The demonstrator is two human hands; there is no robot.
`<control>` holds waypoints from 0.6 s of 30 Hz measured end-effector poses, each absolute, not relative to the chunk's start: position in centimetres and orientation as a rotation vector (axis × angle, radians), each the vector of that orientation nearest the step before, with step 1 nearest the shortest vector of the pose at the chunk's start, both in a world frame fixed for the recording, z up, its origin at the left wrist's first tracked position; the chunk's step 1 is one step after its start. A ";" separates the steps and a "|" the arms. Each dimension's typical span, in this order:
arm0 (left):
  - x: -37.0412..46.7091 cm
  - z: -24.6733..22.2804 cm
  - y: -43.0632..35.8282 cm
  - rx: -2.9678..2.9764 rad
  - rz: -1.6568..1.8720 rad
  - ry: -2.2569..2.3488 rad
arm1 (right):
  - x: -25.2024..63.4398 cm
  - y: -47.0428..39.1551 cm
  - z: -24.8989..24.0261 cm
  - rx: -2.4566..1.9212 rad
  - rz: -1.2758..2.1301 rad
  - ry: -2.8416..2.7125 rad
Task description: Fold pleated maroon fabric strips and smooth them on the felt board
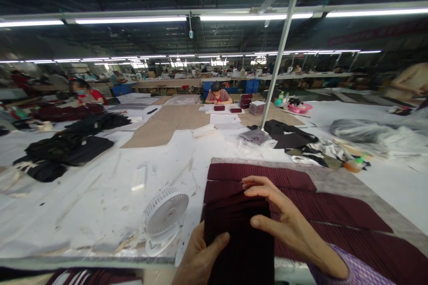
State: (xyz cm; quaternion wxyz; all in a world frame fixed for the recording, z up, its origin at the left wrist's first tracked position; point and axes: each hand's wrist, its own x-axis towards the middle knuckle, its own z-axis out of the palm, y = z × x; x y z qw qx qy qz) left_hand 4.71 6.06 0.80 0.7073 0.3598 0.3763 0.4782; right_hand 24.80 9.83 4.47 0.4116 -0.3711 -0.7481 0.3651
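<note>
A dark stack of fabric pieces (pixel 242 240), nearly black in the shade, is held upright in front of me. My left hand (pixel 202 254) grips its lower left side, thumb across the near face. Over the stack's upper right edge is my right hand (pixel 284 213), fingers spread and thumb apart; whether its fingertips touch the fabric I cannot tell. Behind and to the right, overlapping maroon fabric pieces (pixel 261 174) lie fanned in long rows on a grey board (pixel 334 182). The stack hides part of these rows.
A small white fan (pixel 167 216) stands left of the stack. A metal pole (pixel 282 49) rises from the table (pixel 100 196). Dark cloth (pixel 70 147) lies at left, plastic-wrapped goods (pixel 256 138) beyond the rows. A co-worker (pixel 218 94) sits at the far side.
</note>
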 end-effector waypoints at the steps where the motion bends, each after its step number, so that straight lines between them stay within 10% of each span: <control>1: 4.7 0.8 6.1 0.824 1.058 0.848 | 24.8 9.9 4.6 -0.942 0.928 -1.890; 18: 4.1 1.0 6.2 0.984 0.996 0.922 | 24.4 10.2 5.5 -0.976 1.012 -1.923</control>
